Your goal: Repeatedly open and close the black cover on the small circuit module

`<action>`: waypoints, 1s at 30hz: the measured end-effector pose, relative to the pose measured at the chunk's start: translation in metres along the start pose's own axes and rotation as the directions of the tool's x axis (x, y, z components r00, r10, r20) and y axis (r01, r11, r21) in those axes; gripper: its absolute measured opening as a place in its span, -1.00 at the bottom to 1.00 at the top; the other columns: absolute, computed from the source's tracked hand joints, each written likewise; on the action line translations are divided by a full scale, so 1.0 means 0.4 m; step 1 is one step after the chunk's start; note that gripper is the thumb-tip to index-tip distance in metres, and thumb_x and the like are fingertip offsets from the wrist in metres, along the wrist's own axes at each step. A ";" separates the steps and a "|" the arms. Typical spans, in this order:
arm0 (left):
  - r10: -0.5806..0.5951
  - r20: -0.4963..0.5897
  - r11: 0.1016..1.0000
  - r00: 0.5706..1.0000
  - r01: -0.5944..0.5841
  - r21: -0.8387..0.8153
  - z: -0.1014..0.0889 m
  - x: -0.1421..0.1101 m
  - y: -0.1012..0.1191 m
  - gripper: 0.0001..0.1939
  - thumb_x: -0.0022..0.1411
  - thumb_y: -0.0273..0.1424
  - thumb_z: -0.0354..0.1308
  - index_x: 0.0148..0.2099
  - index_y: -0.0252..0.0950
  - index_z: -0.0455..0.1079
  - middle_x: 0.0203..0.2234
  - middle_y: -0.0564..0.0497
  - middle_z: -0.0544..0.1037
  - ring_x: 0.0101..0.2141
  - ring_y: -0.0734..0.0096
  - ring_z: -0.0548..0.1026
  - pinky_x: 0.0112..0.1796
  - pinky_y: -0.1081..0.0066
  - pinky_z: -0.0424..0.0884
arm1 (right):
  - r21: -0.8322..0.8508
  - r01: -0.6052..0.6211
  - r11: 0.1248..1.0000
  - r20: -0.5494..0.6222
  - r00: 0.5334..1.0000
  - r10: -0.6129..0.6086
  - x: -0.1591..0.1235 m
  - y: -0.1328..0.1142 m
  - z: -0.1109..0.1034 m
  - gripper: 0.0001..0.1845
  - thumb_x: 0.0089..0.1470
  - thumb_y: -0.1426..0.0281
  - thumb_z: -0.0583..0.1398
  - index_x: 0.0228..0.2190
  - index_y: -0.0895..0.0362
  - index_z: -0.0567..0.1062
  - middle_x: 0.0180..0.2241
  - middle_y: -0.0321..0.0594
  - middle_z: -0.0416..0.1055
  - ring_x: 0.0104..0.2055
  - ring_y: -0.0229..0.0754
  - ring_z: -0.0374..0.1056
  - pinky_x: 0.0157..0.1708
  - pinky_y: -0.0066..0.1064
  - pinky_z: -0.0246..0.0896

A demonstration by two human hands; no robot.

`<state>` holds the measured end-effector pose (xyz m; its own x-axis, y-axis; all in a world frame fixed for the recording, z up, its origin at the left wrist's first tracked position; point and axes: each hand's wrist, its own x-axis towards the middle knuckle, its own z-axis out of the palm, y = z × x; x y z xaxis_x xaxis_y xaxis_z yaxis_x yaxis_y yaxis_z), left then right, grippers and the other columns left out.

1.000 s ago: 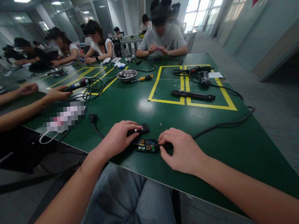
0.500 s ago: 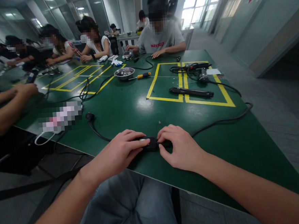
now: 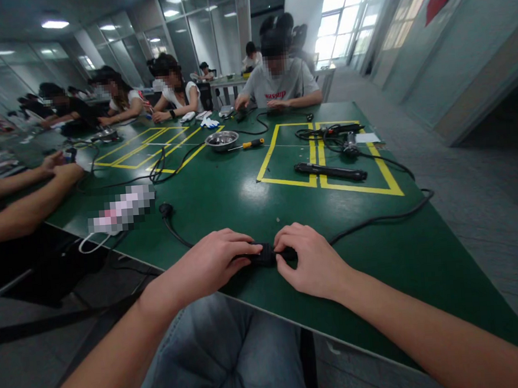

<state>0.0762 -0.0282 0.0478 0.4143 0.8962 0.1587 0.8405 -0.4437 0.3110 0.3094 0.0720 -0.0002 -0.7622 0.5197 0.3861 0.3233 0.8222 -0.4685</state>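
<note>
A black ribbed inline box on a power cord lies at the table's near edge. My left hand is closed around the box's left part, with the fingers over its top. At its right end, my right hand pinches the black power cord where it meets the box; the fingertips partly hide that joint. From the left side the cord runs to a black plug lying on the table. On the right it curves away towards the taped area.
On the green table are a pixelated power strip, metal bowl, screwdriver, black bar-shaped part and corded tool. A co-worker's arms rest at left; another person sits opposite.
The view has tilted up slightly, so the scene sits lower. My left fingers have drawn back a little on the box. My right hand keeps its pinch.
</note>
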 end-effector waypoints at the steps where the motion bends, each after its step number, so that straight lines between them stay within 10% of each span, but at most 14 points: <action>1: -0.003 -0.003 1.000 1.000 0.003 0.012 0.001 -0.002 0.001 -0.68 0.54 -0.47 0.21 0.23 -0.15 0.63 0.10 -0.11 0.72 0.04 0.15 0.67 0.10 0.20 0.58 | 0.000 0.000 1.000 0.001 1.000 0.000 0.001 0.000 0.001 -0.90 0.13 0.49 0.28 -0.39 0.07 0.47 -0.26 -0.15 0.60 -0.19 0.01 0.45 -0.13 -0.10 0.32; 14: -0.015 0.037 1.000 0.999 0.015 0.000 0.006 -0.008 -0.013 -0.63 0.57 -0.43 0.16 0.31 -0.10 0.57 0.21 -0.09 0.66 0.12 0.15 0.64 0.14 0.20 0.55 | -0.028 0.000 1.000 0.011 1.000 0.001 0.004 0.000 0.010 -0.89 0.14 0.49 0.27 -0.39 0.07 0.45 -0.26 -0.13 0.58 -0.17 0.02 0.44 -0.12 -0.11 0.31; 30: 0.016 -0.232 0.997 0.973 -0.033 -0.067 0.088 -0.034 -0.034 -0.68 0.61 -0.30 0.13 0.26 -0.12 0.60 0.12 -0.17 0.69 0.05 0.16 0.62 0.09 0.12 0.57 | -0.018 0.006 1.000 0.018 1.000 -0.005 0.002 0.002 0.008 -0.90 0.15 0.48 0.26 -0.36 0.06 0.44 -0.25 -0.13 0.56 -0.16 0.02 0.41 -0.12 -0.11 0.29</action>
<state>0.0714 -0.0342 0.0085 0.3357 0.8635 0.3764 0.8011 -0.4719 0.3680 0.3072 0.0725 -0.0027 -0.7738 0.5110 0.3744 0.3288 0.8292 -0.4521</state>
